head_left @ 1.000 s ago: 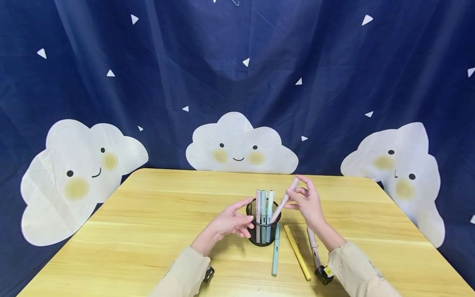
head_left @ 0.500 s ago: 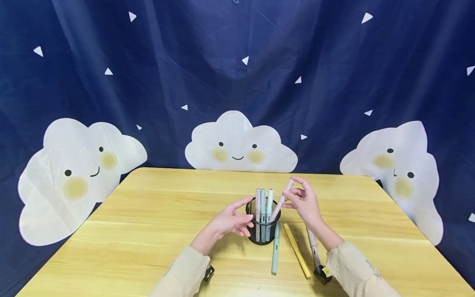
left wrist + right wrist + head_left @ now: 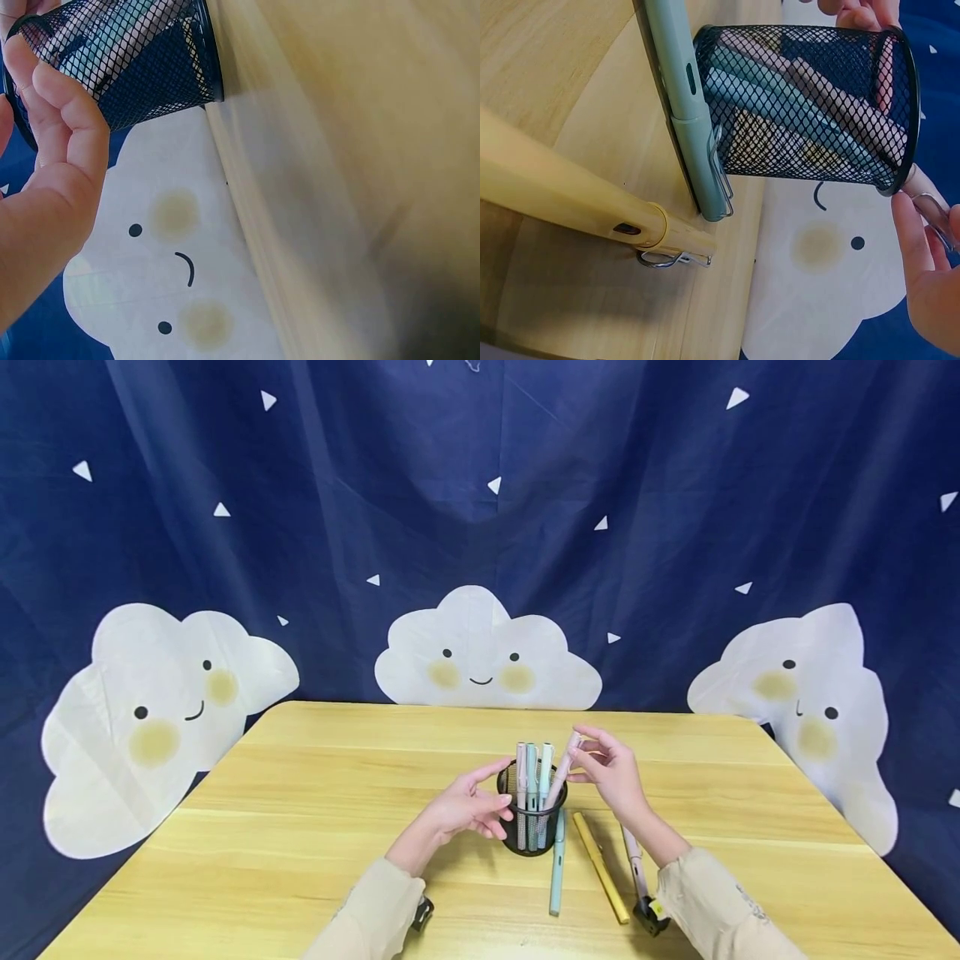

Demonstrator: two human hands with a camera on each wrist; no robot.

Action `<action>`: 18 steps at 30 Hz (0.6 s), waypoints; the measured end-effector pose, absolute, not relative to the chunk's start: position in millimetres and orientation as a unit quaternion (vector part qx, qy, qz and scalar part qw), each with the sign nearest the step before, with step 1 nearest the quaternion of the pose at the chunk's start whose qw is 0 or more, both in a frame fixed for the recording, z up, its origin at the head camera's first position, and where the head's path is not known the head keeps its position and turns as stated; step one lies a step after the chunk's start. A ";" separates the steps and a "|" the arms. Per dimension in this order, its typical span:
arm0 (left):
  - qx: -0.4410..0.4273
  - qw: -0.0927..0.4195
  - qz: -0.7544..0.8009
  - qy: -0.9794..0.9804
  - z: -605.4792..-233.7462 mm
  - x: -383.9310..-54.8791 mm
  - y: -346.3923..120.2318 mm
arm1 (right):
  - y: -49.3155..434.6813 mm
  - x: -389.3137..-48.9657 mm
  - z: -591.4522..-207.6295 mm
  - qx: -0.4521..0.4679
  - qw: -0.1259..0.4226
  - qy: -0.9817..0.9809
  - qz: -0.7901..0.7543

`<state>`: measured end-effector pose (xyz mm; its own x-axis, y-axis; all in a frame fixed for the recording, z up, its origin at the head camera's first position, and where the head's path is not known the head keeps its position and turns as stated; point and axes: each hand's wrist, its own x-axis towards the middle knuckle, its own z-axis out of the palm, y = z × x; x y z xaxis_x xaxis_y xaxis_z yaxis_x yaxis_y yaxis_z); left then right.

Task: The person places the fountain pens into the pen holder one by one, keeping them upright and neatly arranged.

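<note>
A black mesh pen holder (image 3: pixel 551 812) stands upright on the table. My left hand (image 3: pixel 465 810) holds its left side near the rim, thumb in front and index finger behind. Inside are a pink pen (image 3: pixel 521 762), a teal pen (image 3: pixel 532 767) and a pale mint pen (image 3: pixel 546 758). My right hand (image 3: pixel 617 778) pinches the upper end of another pale pink pen (image 3: pixel 558 782), tilted, its lower part inside the holder. In the right wrist view this pen's clip (image 3: pixel 932 210) shows beside my fingers, and its lower part runs behind the mesh.
To the right of the holder lie a teal pen (image 3: pixel 557 872), a yellow pen (image 3: pixel 602 868) and a pink pen (image 3: pixel 634 860) partly hidden by the right wrist camera (image 3: pixel 651 917). A dark blue curtain (image 3: pixel 337 485) with clouds hangs behind the wooden table (image 3: pixel 262 827).
My right hand has moved down and left, and the pink pen in it sits deeper in the holder and more upright. My left hand and the holder have stayed in place.
</note>
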<state>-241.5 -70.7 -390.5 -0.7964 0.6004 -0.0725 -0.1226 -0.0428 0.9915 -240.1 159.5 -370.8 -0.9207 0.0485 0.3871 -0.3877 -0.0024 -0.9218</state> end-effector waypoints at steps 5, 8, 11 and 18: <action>0.186 0.260 0.697 0.642 -390.6 -241.5 -70.6 | 159.5 -239.6 -371.0 0.123 0.152 -0.705 0.682; 0.185 0.259 0.695 0.645 -391.3 -241.3 -70.7 | 159.2 -237.9 -371.4 0.132 0.156 -0.712 0.671; 0.184 0.259 0.695 0.645 -391.5 -241.2 -70.8 | 159.3 -237.8 -371.5 0.138 0.158 -0.716 0.666; 0.186 0.259 0.695 0.645 -391.3 -242.1 -70.1 | 160.0 -239.7 -371.3 0.146 0.157 -0.718 0.662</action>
<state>-242.1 -70.1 -391.3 -0.7966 0.5999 -0.0750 -0.1192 -0.0342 0.9923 -239.7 160.0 -371.3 -0.9079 -0.0013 0.4193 -0.4180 0.0797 -0.9049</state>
